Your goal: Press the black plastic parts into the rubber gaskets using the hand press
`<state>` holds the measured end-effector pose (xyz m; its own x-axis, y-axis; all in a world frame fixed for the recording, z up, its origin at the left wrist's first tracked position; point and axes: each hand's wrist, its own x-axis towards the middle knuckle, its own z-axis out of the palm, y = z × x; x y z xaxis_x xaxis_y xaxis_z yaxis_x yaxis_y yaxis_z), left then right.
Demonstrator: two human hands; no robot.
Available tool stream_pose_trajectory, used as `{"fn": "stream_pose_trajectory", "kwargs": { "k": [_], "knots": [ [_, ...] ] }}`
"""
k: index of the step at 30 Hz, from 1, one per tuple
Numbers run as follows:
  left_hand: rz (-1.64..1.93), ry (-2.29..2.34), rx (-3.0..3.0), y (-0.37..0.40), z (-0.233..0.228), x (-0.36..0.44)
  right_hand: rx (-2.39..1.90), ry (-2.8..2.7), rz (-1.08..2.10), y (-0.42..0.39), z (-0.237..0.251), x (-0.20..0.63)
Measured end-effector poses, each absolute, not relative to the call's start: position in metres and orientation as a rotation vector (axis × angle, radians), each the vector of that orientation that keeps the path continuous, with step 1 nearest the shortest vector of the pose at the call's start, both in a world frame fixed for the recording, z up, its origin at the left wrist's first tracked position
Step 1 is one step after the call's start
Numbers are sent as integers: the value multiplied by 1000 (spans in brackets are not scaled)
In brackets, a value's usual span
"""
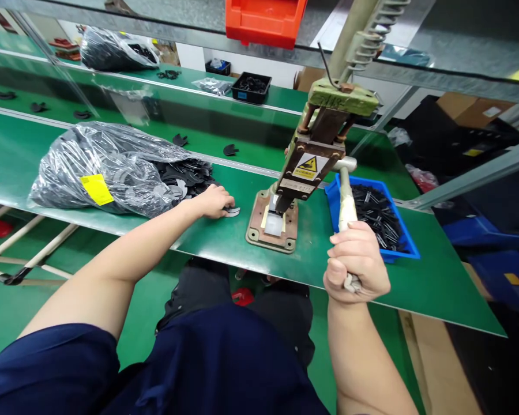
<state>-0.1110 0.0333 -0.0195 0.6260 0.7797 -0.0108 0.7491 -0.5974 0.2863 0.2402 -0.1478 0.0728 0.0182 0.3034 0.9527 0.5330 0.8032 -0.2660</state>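
At a smooth green table (441,276), left grip (214,202) at curved grey piece (233,212), hold unclear, right grip (358,262) wrapped round pale cylindrical lever (346,203)

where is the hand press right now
In the head view, the hand press stands right of centre on the green bench, between the left hand and the blue bin; the right hand grips its lever.

Curved grey piece (233,212) on green bench (216,241), left of pale press lever (347,203)
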Motion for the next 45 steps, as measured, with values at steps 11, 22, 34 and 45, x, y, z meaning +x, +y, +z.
{"fn": "stream_pose_trajectory", "kwargs": {
  "k": [11, 22, 34, 45],
  "knots": [
    [149, 1166, 2566, -2, -9, -93, -595, -1619, -182, -146, 73, 243],
    [790, 1108, 1275, -18, -5, -50, -608, -1611, -184, -148, 72, 243],
    [755, 1123, 1120, 0, 0, 4, -596, -1585, -180, -148, 64, 242],
    [439, 1135, 1368, 18, 4, 21, -576, -1558, -203, -146, 63, 240]
  ]
}}
